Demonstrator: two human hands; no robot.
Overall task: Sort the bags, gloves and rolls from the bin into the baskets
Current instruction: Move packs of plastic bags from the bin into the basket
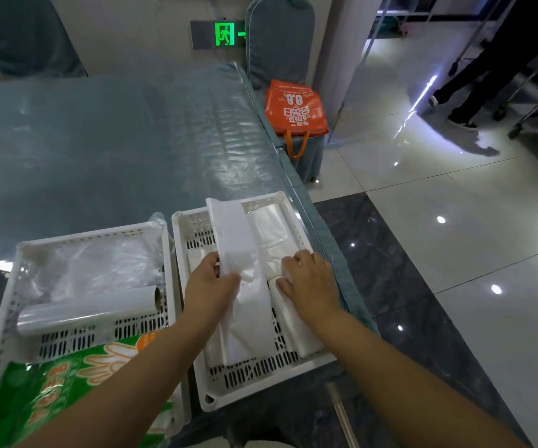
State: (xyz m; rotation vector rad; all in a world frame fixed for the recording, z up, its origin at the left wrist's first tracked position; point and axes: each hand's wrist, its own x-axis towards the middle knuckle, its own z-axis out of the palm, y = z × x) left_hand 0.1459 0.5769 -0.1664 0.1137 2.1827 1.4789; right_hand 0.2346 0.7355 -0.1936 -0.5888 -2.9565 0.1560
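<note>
Left hand point(211, 279) pinches a white bag stack point(232, 240); right hand point(306, 276) presses neighbouring bags point(270, 237) flat. Lay stacks parallel inside the basket point(261, 386).

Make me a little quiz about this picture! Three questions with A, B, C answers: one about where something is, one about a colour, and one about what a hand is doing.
1. Where does the clear roll lie?
A. in the left basket
B. on the floor
C. on the chair

2. What colour is the bag on the chair?
A. blue
B. orange
C. yellow

3. What is the left hand doing?
A. hanging empty
B. pointing at the sign
C. holding a long white bag over the right basket

Answers:
1. A, the roll rests on the slotted bottom of the left basket.
2. B, it is orange with white print.
3. C, its fingers curl round the bag's lower end.
</note>
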